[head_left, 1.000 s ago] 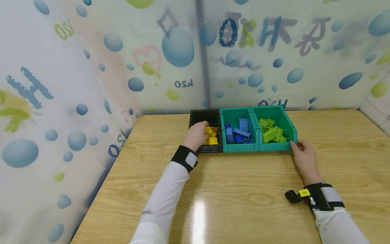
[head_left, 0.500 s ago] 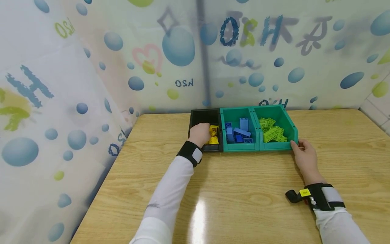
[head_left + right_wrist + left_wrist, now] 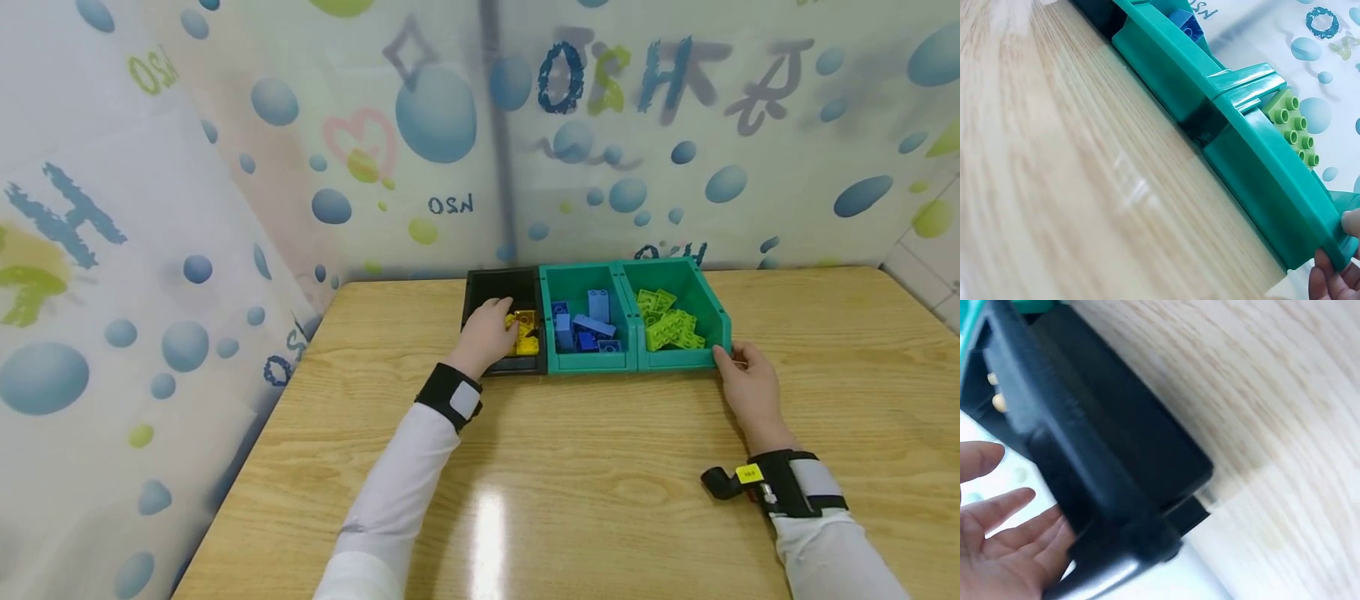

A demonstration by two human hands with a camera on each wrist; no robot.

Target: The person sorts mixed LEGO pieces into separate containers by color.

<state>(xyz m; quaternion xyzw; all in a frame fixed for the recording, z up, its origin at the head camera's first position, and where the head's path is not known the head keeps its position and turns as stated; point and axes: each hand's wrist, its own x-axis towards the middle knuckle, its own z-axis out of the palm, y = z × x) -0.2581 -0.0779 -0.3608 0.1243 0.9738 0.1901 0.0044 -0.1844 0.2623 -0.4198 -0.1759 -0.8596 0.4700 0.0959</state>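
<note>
My left hand (image 3: 486, 335) reaches over the black bin (image 3: 492, 287), close beside its yellow toy bricks (image 3: 527, 345). In the left wrist view that hand (image 3: 1007, 544) has thumb and fingers apart at the wall of the black bin (image 3: 1122, 431), nothing between them. My right hand (image 3: 750, 387) pinches the front right corner of the right-hand green bin (image 3: 678, 360), which holds lime green bricks (image 3: 671, 329). The right wrist view shows the thumb and fingers (image 3: 1332, 281) on either side of the rim of this green bin (image 3: 1254, 181).
Between those two stands another teal-green bin (image 3: 588, 363) with several blue bricks (image 3: 596, 325) in it. The three bins sit side by side at the back of the wooden table (image 3: 600, 475). Behind them rises a patterned curtain-like backdrop (image 3: 442, 167).
My left hand moved further into the black bin among the yellow bricks, then drew back a little to the left with its fingers looser. The right hand stays at the green bin's corner.
</note>
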